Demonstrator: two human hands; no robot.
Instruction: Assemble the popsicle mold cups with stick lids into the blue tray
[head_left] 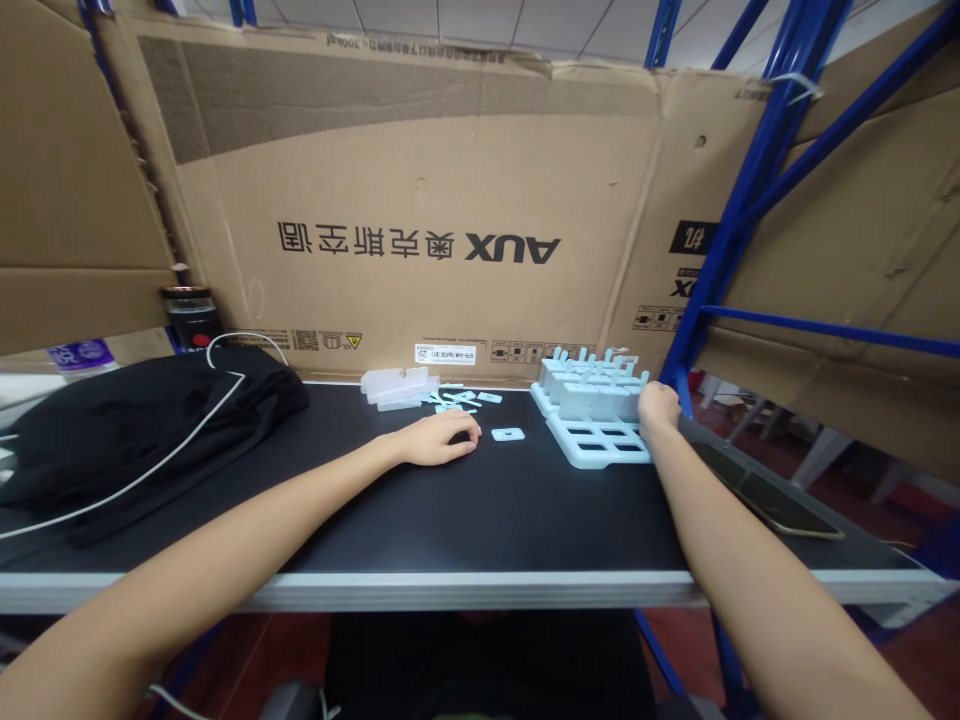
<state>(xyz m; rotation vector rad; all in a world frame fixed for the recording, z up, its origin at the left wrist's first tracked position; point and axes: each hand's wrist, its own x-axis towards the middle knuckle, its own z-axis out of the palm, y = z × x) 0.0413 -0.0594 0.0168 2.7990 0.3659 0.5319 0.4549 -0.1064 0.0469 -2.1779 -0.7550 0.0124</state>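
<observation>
A light blue popsicle mold rack (591, 458) stands right of centre on the black table. Several pale popsicle molds (581, 398) with upright stick handles fill its back rows; the front openings are bare. My right hand (660, 408) is closed at the rack's right side, its fingers around the end popsicle mold and partly hidden. My left hand (442, 438) rests on the table, thumb and fingers apart with nothing visible between them. Just right of it lies a flat blue lid (508, 434) with a slot. Behind are loose blue lids and sticks (459, 400) and translucent mold cups (401, 388).
A black cloth bag (150, 430) with a white cable (187, 440) across it lies at left, a dark jar (192, 318) behind it. A cardboard panel (420, 290) closes off the back. Beyond my right arm lies a phone (772, 495), near a blue rack post (739, 230).
</observation>
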